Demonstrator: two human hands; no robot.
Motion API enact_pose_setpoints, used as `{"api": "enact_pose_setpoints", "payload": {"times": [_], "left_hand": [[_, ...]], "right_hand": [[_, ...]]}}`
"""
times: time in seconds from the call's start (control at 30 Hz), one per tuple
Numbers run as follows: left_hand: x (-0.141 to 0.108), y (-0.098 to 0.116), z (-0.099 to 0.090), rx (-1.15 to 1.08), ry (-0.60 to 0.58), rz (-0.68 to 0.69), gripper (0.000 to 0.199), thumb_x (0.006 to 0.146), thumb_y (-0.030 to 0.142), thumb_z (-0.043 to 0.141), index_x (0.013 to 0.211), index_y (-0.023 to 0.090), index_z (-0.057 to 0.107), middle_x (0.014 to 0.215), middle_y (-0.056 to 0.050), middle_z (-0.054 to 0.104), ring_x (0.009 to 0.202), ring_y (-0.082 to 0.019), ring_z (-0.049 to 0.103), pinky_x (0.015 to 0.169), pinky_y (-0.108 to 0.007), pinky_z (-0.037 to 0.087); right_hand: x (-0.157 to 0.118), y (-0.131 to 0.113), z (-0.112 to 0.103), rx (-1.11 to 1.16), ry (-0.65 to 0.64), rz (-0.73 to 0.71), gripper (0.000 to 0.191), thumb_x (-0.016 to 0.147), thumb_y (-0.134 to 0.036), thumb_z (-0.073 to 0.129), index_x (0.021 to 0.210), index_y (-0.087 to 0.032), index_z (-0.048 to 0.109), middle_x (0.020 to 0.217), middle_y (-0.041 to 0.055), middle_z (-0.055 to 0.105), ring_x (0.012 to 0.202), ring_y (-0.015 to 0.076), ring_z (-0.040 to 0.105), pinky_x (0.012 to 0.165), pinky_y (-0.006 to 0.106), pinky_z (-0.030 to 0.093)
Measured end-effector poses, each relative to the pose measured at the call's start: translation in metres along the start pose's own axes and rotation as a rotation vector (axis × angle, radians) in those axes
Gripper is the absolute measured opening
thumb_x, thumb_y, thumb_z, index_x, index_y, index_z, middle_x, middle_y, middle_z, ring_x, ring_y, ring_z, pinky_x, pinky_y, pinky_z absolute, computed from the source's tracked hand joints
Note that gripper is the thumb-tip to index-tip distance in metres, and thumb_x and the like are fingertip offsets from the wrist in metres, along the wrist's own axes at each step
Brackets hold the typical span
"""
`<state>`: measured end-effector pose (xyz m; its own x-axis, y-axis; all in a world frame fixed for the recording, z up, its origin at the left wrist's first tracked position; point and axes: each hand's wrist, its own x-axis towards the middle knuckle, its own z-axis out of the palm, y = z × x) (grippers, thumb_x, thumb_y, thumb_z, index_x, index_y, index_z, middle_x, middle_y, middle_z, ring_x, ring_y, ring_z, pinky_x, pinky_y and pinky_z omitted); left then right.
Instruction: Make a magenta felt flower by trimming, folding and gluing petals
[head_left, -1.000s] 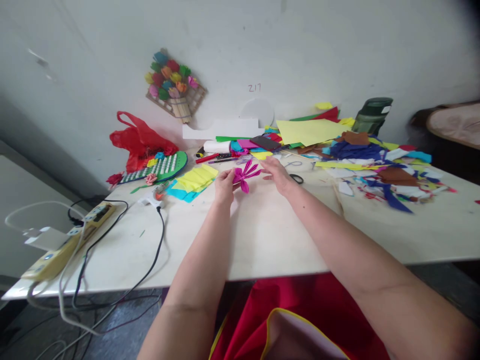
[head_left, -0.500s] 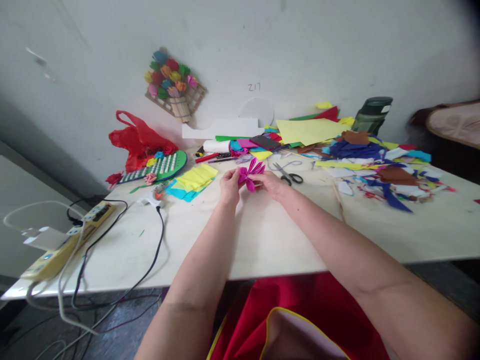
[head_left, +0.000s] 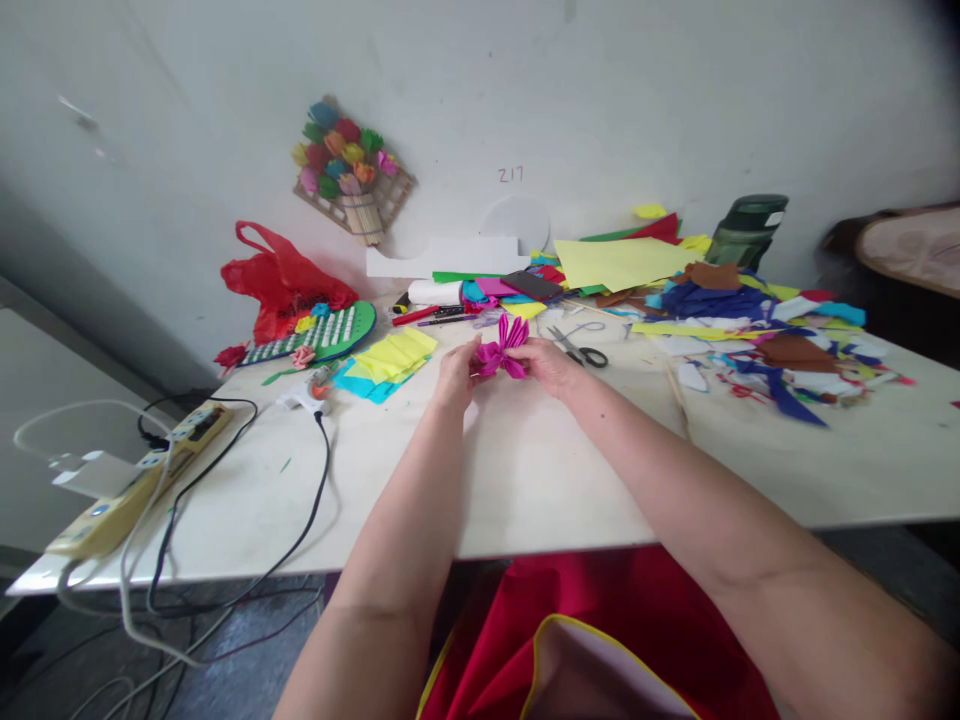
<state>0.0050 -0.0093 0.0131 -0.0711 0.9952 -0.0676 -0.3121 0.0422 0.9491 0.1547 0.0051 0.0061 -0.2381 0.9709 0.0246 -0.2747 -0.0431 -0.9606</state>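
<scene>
A magenta folded paper flower (head_left: 504, 350) with pleated petals is held just above the white table, between both hands. My left hand (head_left: 456, 370) pinches its left side, fingers closed on the petals. On the other side, my right hand (head_left: 549, 366) grips the right petals between thumb and fingers. Black-handled scissors (head_left: 592, 356) lie just right of my right hand. To the left of my left hand are yellow paper sheets (head_left: 396, 356) on top of blue paper (head_left: 369, 385).
Colored paper scraps (head_left: 795, 350) cover the table's right side, near a dark green bottle (head_left: 745, 232). A glue gun (head_left: 306, 394), power strip (head_left: 135, 490) and cables are at left. Behind them lie a red bag (head_left: 281, 285) and green board (head_left: 337, 335).
The flower's petals have shifted and look more spread and upright. My right fingers have moved outward to its right edge, and my left hand has turned slightly around its left side.
</scene>
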Motion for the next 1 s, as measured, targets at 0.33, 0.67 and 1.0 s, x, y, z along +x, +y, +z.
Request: {"api": "enact_pose_setpoints", "payload": {"times": [0.33,0.67,1.0], "left_hand": [[0.0,0.003,-0.007,0.118,-0.065,0.058,0.018,0.06,0.025,0.065,0.073,0.012,0.062,0.061,-0.001,0.06,0.055,-0.012,0.056,0.057,-0.026,0.048],[0.0,0.006,-0.007,0.151,-0.069,0.181,0.028,0.057,0.02,0.074,0.079,0.013,0.059,0.06,0.0,0.062,0.054,-0.012,0.059,0.06,-0.028,0.052],[0.006,0.003,-0.006,0.305,0.031,0.281,0.019,0.059,0.019,0.072,0.073,0.013,0.06,0.058,0.001,0.062,0.054,-0.011,0.059,0.062,-0.028,0.052]], "right_hand": [[0.001,-0.002,-0.005,0.049,-0.032,0.023,0.017,0.051,-0.016,0.072,0.066,-0.015,0.064,0.056,0.0007,0.064,0.052,0.0116,0.054,0.052,0.024,0.041],[0.0,-0.007,-0.003,0.132,-0.058,0.001,0.011,0.054,-0.011,0.067,0.064,-0.015,0.063,0.061,0.003,0.066,0.058,0.0141,0.06,0.057,0.026,0.047],[0.006,0.0,-0.007,0.111,0.0,-0.022,0.014,0.055,-0.01,0.068,0.068,-0.015,0.063,0.06,0.0009,0.065,0.056,0.013,0.06,0.06,0.026,0.049]]}}
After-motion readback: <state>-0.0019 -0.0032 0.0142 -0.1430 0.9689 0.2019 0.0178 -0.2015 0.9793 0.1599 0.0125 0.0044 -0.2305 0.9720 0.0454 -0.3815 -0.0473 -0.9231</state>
